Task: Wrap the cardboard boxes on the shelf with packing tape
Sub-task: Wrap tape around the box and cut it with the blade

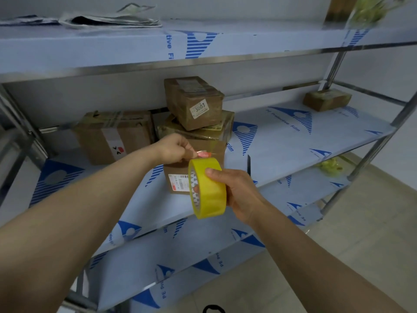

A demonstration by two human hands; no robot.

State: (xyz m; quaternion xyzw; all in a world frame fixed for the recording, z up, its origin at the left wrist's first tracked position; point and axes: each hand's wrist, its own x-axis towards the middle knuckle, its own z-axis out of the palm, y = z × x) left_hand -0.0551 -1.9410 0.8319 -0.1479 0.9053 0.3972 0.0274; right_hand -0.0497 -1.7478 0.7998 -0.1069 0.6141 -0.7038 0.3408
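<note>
A flat pile of grey plastic bags (112, 19) is seen high above and left of the left hand (173, 147). A crumpled yellow-green wad (330, 168) is seen well to the right of the right hand (239, 190). Beige floor tiles (361, 233) are seen below and right of it, and a blurred green bundle (370, 7) far above it.

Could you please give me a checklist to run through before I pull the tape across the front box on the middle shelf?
1. Grip on the tape roll: ok, the right hand curls round it.
2. Tape end held: ok, the left hand pinches it.
3. Tape end stuck to the front box: cannot tell, the left hand hides any contact.
4. Front box free to wrap all round: not ok, the box marked 3003 and another appear stacked on it.
5. Cutter at hand: cannot tell, only a thin dark item shows right of the box.
</note>
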